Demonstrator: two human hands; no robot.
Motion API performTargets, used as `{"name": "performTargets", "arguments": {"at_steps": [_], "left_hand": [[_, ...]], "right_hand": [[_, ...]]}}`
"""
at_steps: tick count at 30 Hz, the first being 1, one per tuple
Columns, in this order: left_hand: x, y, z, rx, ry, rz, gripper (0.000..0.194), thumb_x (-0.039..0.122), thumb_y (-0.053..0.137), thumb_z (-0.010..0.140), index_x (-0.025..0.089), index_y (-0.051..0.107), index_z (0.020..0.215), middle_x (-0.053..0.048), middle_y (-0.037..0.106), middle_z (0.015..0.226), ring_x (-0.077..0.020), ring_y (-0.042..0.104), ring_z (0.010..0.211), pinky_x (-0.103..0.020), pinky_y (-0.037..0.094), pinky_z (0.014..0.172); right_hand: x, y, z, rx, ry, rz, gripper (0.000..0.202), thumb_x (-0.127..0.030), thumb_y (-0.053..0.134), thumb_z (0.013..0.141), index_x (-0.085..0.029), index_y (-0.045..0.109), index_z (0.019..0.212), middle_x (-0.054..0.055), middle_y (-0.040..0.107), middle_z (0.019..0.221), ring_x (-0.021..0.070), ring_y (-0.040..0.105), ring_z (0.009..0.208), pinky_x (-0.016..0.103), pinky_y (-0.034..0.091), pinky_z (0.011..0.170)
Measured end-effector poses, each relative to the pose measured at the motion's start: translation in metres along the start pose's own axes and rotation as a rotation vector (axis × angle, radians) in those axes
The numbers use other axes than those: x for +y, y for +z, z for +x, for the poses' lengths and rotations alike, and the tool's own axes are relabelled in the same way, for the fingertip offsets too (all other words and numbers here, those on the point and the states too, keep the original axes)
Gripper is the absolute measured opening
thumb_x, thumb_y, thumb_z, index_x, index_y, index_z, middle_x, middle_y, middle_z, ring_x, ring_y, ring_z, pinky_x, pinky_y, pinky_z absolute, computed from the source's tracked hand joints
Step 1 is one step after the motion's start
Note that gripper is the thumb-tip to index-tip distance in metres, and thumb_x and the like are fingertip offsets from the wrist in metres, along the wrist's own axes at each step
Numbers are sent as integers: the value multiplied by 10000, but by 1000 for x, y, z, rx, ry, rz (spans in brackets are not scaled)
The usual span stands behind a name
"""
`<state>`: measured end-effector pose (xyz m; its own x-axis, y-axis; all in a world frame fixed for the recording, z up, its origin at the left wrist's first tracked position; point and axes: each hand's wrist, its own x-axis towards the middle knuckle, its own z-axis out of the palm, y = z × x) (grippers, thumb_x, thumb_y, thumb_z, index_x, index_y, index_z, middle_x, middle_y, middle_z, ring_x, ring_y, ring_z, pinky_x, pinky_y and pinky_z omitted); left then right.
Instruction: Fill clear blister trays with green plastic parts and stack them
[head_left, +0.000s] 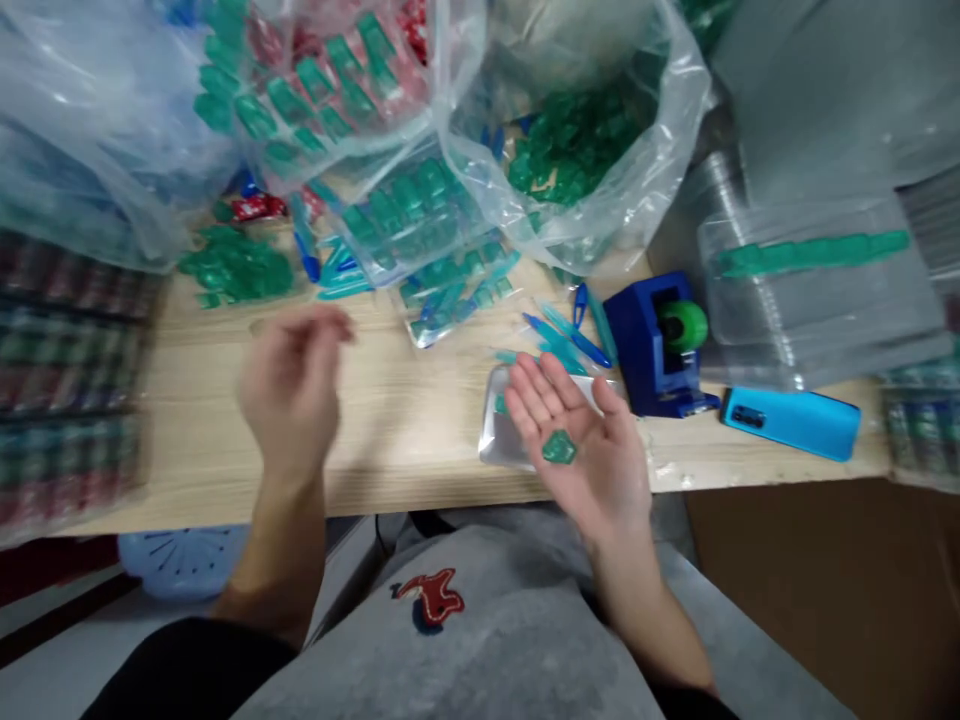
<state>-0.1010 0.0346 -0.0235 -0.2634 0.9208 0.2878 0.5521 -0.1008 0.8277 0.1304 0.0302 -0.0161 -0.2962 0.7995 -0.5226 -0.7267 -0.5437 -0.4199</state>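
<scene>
One green, faceted plastic piece point(559, 447) lies on the palm of the upturned right hand point(583, 450), its fingers spread above a shiny silver tray point(495, 445). Left of it, the left hand point(300, 375) is blurred, fingers curled; whether they pinch anything, I cannot tell. Loose green translucent pieces point(238, 264) lie just beyond that hand on the pale wooden counter point(420, 410).

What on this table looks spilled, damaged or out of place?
Nothing looks clearly damaged or spilled. The messiest spot is beside the blue tape dispenser, where slim blue and teal pieces lie at mixed angles. A heap of green pieces sits outside the open plastic bag, perhaps deliberately.
</scene>
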Motion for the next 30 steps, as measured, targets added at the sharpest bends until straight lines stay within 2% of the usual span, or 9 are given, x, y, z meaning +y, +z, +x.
{"name": "performTargets", "arguments": {"at_steps": [1,3,6,11,14,18,20,25,30], "left_hand": [[19,11,-12,-129,10,-42,113,221,536,930,224,645,902,33,615,844,-133,578,831,-324,422,766],[49,30,-32,-426,64,-157,146,208,608,887,254,675,1009,5,672,892,-152,605,815,-308,464,736],[70,48,-44,-632,100,-268,299,233,672,852,274,639,1146,-35,684,998,-190,617,909,-333,495,815],[69,57,-40,-623,-11,-409,156,187,691,824,247,670,966,-34,668,941,-184,617,899,-316,501,808],[65,58,-40,-569,-217,-578,109,215,731,792,212,636,844,-10,634,828,-146,606,790,-256,494,719],[62,60,-43,-543,-356,-712,217,233,800,713,204,611,816,26,614,779,-110,596,735,-205,485,681],[61,60,-46,-589,-405,-686,209,220,797,710,206,626,830,23,631,793,-115,606,755,-210,490,699],[57,56,-60,-680,-401,-536,99,214,681,813,213,673,911,-23,669,932,-158,623,867,-290,501,814],[51,60,-78,-687,-404,-435,56,214,588,872,209,641,889,-8,646,875,-133,614,818,-238,503,713]], "right_hand": [[1,3,1,-21,-12,-8,370,-474,463,902,-221,718,990,38,709,1178,181,590,1216,401,418,1105],[3,9,1,-50,-50,-35,409,-507,417,925,-238,711,1018,22,693,1215,178,574,1239,407,402,1116],[4,14,-3,-81,-139,-108,439,-561,410,926,-260,686,1087,14,655,1280,179,547,1271,404,380,1131],[3,8,-14,-100,-328,-373,446,-590,411,925,-295,626,1181,24,590,1358,213,526,1288,450,393,1113],[-1,-5,-25,-82,-560,-729,277,-372,600,900,-325,640,1170,27,606,1297,214,551,1234,434,431,1073],[-9,-21,-39,-170,-730,-1202,413,-118,633,866,-353,646,1206,28,656,1111,170,638,1025,317,553,881],[-11,-27,-43,-214,-757,-1302,495,-94,621,870,-370,594,1280,26,666,1098,163,658,981,291,577,828],[3,-45,-48,-195,-835,-1446,639,-65,618,857,-346,461,1409,55,670,1171,187,665,1036,330,585,891],[16,-67,-51,-287,-862,-1537,648,-50,570,879,-289,395,1455,78,644,1277,212,621,1157,369,569,952]]}}
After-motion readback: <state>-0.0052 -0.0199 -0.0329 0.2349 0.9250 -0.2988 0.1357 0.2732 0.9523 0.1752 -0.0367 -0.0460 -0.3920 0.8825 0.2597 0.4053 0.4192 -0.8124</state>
